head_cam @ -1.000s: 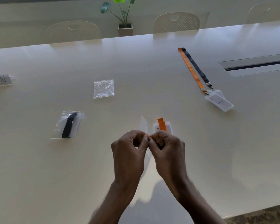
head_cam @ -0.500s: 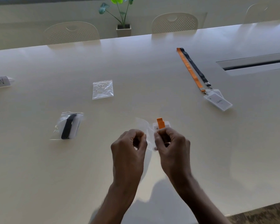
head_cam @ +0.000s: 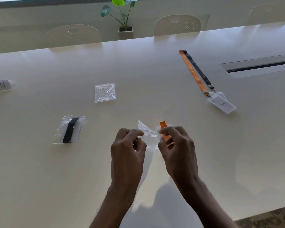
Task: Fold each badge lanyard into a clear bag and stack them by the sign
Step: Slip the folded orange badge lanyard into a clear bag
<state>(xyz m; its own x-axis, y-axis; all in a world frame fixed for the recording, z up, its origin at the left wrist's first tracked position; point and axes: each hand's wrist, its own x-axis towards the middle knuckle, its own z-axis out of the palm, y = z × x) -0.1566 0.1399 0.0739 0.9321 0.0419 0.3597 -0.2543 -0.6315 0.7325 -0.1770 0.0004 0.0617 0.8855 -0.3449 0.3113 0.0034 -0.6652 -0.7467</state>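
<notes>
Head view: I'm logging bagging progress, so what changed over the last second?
The left hand and right hand, fingertips together a second ago, have drawn apart. The left pinches the clear bag and the right grips the folded orange lanyard. The bagged black lanyard, spare bag, unfolded lanyards and sign stayed put.
</notes>
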